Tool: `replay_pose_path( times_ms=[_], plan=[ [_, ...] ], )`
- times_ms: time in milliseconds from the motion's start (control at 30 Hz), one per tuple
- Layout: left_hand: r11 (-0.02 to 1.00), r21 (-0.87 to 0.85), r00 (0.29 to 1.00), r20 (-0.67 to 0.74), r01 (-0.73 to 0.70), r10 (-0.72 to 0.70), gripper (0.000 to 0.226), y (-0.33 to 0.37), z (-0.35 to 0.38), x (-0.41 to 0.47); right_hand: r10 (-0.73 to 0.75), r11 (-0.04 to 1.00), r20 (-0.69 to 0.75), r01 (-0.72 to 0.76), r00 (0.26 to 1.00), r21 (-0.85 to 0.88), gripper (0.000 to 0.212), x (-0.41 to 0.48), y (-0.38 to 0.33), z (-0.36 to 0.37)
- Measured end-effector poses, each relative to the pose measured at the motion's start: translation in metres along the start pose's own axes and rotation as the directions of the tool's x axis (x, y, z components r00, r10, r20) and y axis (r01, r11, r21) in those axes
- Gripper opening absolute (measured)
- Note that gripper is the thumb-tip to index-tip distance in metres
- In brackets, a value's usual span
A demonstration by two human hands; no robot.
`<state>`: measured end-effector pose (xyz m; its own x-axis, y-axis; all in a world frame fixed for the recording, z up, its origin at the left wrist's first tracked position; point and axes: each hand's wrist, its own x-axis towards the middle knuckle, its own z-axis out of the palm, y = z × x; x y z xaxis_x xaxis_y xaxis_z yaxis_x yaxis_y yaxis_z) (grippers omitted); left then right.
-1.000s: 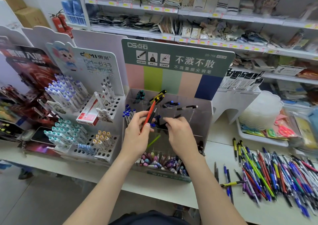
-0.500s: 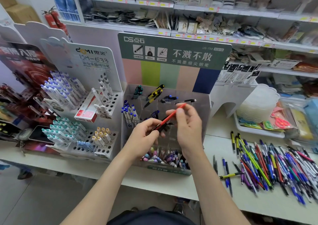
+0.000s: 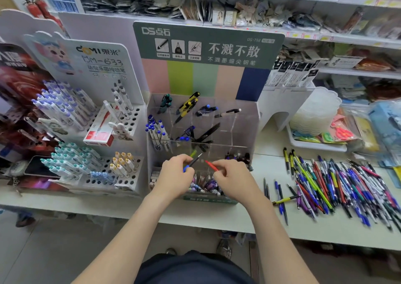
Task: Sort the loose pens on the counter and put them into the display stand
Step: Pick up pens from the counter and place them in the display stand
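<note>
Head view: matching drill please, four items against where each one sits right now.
1. red pen
2. black-and-blue pen
3. loose pen pile
4. yellow-and-black pens

A. back row of the clear display stand
B. pinched in the right hand
C. on the counter, right of the stand
D. gripped in the left hand

Pairs: 1-B, 2-D, 3-C, 4-A.

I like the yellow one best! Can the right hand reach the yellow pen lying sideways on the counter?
Probably yes. The yellow pen lies on open counter near the right hand, with nothing standing in between. But that hand pinches a red pen now.
</note>
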<state>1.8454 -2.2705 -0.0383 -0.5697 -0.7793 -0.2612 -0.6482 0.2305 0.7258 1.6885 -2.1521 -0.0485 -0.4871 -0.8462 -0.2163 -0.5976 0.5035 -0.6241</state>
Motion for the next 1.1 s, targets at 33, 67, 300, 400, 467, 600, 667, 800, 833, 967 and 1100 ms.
replay_pose_path(
  times_ms=[33, 67, 300, 400, 467, 600, 667, 800, 833, 967, 1100],
  plan=[
    [1.000, -0.020, 1.000, -0.003, -0.015, 0.015, 0.034, 0.000, 0.000, -0.001, 0.014, 0.998, 0.002, -0.013, 1.000, -0.059, 0.041, 0.001, -0.001, 0.003],
    [0.999, -0.046, 1.000, -0.003, -0.022, 0.022, 0.032, 0.000, -0.001, -0.003, 0.016, 0.996, -0.013, -0.017, 1.000, -0.086, 0.039, 0.003, -0.003, 0.007],
    [0.994, -0.072, 0.997, -0.024, -0.080, 0.079, 0.029, -0.018, -0.006, 0.000, -0.001, 0.998, -0.145, -0.009, 0.989, -0.065, 0.035, 0.016, -0.015, 0.030],
    [0.985, -0.107, 0.990, -0.026, -0.139, 0.137, 0.032, -0.024, -0.010, -0.001, -0.002, 1.000, -0.232, -0.003, 0.973, -0.018, 0.037, 0.013, -0.017, 0.036],
    [0.980, -0.136, 0.989, -0.032, -0.146, 0.143, 0.034, -0.027, -0.013, -0.002, 0.031, 1.000, -0.272, -0.030, 0.962, 0.010, 0.038, 0.011, -0.014, 0.040],
    [0.988, -0.074, 0.990, -0.018, -0.138, 0.137, 0.039, -0.031, -0.019, -0.004, 0.059, 0.997, -0.416, -0.035, 0.908, 0.065, 0.040, 0.002, -0.016, 0.045],
    [0.988, -0.118, 0.995, 0.015, -0.096, 0.098, 0.040, -0.028, -0.022, -0.005, 0.073, 0.992, -0.504, -0.009, 0.861, 0.129, 0.033, -0.005, -0.025, 0.044],
    [0.939, -0.315, 0.988, 0.025, -0.137, 0.153, 0.036, -0.023, -0.025, -0.010, 0.202, 0.831, -0.317, 0.010, 0.927, 0.557, 0.017, -0.010, -0.051, 0.037],
    [0.916, -0.368, 0.983, 0.021, -0.161, 0.182, 0.034, -0.021, -0.026, -0.011, 0.203, 0.769, -0.244, 0.000, 0.948, 0.639, 0.015, -0.011, -0.056, 0.036],
    [0.856, -0.469, 0.974, -0.045, -0.218, 0.224, 0.025, -0.013, -0.028, -0.011, 0.156, 0.649, -0.171, 0.030, 0.973, 0.760, 0.016, -0.014, -0.069, 0.037],
    [0.886, -0.415, 0.973, -0.178, -0.207, 0.144, 0.028, -0.012, -0.025, -0.006, 0.205, 0.580, -0.382, 0.203, 0.901, 0.789, 0.019, -0.010, -0.071, 0.017]
  ],
)
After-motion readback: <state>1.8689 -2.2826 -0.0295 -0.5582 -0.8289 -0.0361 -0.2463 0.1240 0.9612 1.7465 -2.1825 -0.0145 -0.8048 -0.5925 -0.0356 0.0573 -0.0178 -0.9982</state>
